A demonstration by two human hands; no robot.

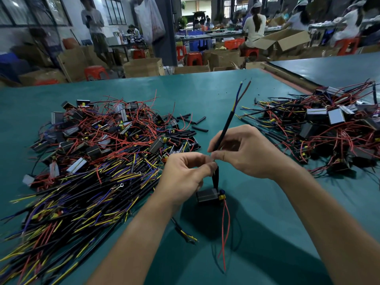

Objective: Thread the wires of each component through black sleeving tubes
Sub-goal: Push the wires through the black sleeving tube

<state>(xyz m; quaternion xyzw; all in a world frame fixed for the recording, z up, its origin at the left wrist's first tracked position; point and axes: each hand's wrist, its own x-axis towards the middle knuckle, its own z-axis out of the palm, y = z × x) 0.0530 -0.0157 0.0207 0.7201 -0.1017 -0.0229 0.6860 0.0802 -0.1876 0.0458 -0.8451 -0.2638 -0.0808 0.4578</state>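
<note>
Over the teal counter (205, 93), the left hand (185, 173) pinches the wires (239, 97) above a black component (207, 196). The right hand (244, 153) pinches the black sleeving tube (226, 126), with blue and brown wire ends poking from its top.

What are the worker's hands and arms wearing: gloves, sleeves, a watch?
Nothing visible: left hand and right hand are ungloved, and the fingers have no rings. The left forearm and right forearm are bare to the frame edge, with no sleeves, watch, wristband or markings.

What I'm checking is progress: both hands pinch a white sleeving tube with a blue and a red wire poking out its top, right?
No: the sleeving tube is black, not white, as the head view shows; the rest holds.
</note>
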